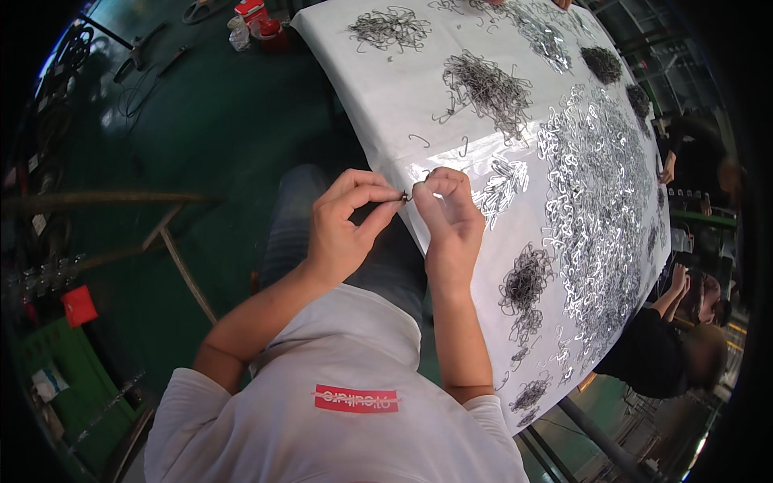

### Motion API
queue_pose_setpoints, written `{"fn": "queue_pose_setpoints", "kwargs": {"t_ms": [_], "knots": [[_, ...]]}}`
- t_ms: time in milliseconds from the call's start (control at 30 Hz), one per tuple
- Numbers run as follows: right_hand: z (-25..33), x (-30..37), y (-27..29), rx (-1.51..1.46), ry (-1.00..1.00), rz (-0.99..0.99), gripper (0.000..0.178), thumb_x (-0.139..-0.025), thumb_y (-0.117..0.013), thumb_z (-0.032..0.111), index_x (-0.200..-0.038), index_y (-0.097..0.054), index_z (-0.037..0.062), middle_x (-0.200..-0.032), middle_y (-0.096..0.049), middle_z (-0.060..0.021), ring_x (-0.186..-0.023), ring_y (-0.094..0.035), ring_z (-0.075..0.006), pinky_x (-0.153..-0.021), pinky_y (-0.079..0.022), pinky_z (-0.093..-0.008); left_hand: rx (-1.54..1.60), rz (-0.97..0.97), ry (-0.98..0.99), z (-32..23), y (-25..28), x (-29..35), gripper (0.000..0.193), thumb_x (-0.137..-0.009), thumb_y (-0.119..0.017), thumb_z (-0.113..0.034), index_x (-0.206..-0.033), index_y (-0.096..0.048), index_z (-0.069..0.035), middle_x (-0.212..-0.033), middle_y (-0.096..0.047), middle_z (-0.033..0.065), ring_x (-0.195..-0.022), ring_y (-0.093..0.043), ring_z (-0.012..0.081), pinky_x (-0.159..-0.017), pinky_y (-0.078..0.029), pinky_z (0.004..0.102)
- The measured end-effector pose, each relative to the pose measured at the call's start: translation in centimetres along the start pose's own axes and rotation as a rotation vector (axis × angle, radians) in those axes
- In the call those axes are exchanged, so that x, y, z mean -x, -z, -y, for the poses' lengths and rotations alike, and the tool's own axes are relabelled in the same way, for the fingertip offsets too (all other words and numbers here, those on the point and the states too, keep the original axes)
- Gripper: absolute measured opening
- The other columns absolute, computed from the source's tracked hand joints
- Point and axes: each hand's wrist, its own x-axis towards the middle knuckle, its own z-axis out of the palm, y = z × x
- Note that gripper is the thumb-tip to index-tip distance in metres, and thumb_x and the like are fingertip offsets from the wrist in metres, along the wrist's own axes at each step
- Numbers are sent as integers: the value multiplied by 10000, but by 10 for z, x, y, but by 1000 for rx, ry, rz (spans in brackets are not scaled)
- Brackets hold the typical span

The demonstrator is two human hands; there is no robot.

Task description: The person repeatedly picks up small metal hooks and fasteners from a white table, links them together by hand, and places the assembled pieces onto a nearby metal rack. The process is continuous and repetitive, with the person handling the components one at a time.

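Over the table's near left edge, my left hand [342, 221] pinches a small dark metal piece [405, 196] between thumb and fingertips. My right hand [452, 221] is closed beside it, its thumb and fingers pinched at the same spot. The piece is too small and too covered by fingers to tell its full shape. Two loose dark wire hooks [464, 146] lie on the white sheet just beyond my hands. Right of my right hand is a small heap of shiny silver metal pieces [503, 189].
The white-covered table [419, 88] holds a broad spread of silver hooks [596, 217] and several dark wire hook piles [489, 90]. Other people work at its far and right sides, one in black [656, 354]. A red container [272, 34] and a metal frame [181, 266] stand left.
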Motion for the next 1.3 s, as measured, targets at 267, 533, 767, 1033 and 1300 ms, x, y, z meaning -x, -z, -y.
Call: {"fn": "queue_pose_setpoints", "kwargs": {"t_ms": [267,533,767,1033,1300], "knots": [[-12,48,-3,368,385,-141,94,-790,-712,32,-864,-655,22,-973,-526,-111,-837,-555,-198,-732,-461,-283,8,184,-26,50,-9,-30,184,-844,-645,-42,-1023,-685,-31,-1017,-644,112,-906,-630,253,-739,-504,316],[-17,75,-3,406,363,-190,100,-774,-716,16,-850,-652,13,-951,-540,-111,-821,-570,-206,-716,-469,-291,-325,472,-477,91,-121,-52,183,-769,-721,-189,-895,-649,-78,-928,-579,50,-952,-531,246,-827,-440,366],[-18,90,2,384,278,-193,99,-769,-721,24,-845,-658,15,-961,-546,-111,-834,-575,-216,-735,-467,-297,-431,669,-786,116,-127,-63,102,-815,-650,-145,-871,-589,-87,-911,-562,40,-928,-525,232,-820,-430,351],[-17,93,4,366,286,-176,88,-789,-699,1,-845,-631,8,-980,-514,-91,-857,-546,-179,-749,-463,-273,-63,509,-74,85,-98,-61,184,-820,-624,-48,-999,-636,-6,-846,-655,56,-801,-624,212,-724,-499,328],[-20,84,5,392,299,-174,105,-786,-718,48,-854,-649,6,-964,-550,-109,-865,-568,-212,-757,-464,-290,434,529,440,9,-4,-22,218,-875,-669,-103,-1052,-686,22,-928,-689,34,-812,-602,63,-724,-491,229]]}}
